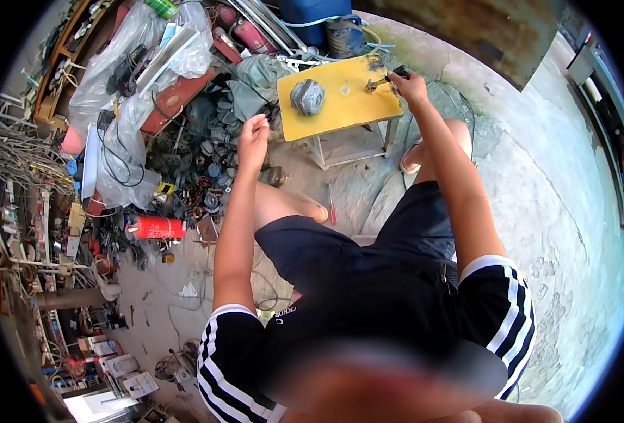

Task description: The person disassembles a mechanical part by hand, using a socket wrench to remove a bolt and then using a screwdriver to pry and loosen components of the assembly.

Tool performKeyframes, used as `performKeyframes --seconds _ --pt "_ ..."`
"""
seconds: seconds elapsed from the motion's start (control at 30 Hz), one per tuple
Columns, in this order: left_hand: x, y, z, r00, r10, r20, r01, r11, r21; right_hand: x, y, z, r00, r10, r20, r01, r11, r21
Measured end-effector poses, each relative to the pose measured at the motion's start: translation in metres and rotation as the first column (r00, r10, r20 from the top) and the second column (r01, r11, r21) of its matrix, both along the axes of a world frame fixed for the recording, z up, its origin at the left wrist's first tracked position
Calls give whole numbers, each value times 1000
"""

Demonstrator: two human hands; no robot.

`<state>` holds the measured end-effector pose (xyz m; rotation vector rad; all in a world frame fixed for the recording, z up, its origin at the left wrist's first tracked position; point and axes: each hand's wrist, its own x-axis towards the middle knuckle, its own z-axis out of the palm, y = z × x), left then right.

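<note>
My left hand (253,141) is raised just left of the yellow tabletop (312,123), its fingers curled together; whatever they might hold is too small to make out. My right hand (412,92), at the table's right edge, grips a small black tool (398,73), whose far end is unclear. A small metal piece (372,86) lies or is held just beside it. A faceted grey metal block (307,96) sits on the left part of the tabletop.
Piled metal parts (209,151), plastic-wrapped items (121,169) and a red cylinder (157,227) crowd the left. Blue containers (305,17) stand behind the table, a rusty sheet (502,39) upper right. A red-handled screwdriver (331,211) lies on the concrete floor (565,233) between my legs.
</note>
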<state>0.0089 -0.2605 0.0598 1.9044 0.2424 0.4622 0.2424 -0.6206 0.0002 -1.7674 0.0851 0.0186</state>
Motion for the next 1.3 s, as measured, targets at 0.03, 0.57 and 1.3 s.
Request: performKeyframes --seconds 0.03,0.57,1.3 --pt "6 -7 2 999 -33 -12 34 999 26 2 1 2 999 -18 32 19 1000 -25" --pt "96 -71 5 988 119 -94 -24 735 678 45 88 42 915 295 274 -185 913 -363" --pt "141 -51 -8 992 -4 -128 49 934 354 17 123 60 789 227 571 -118 968 -223"
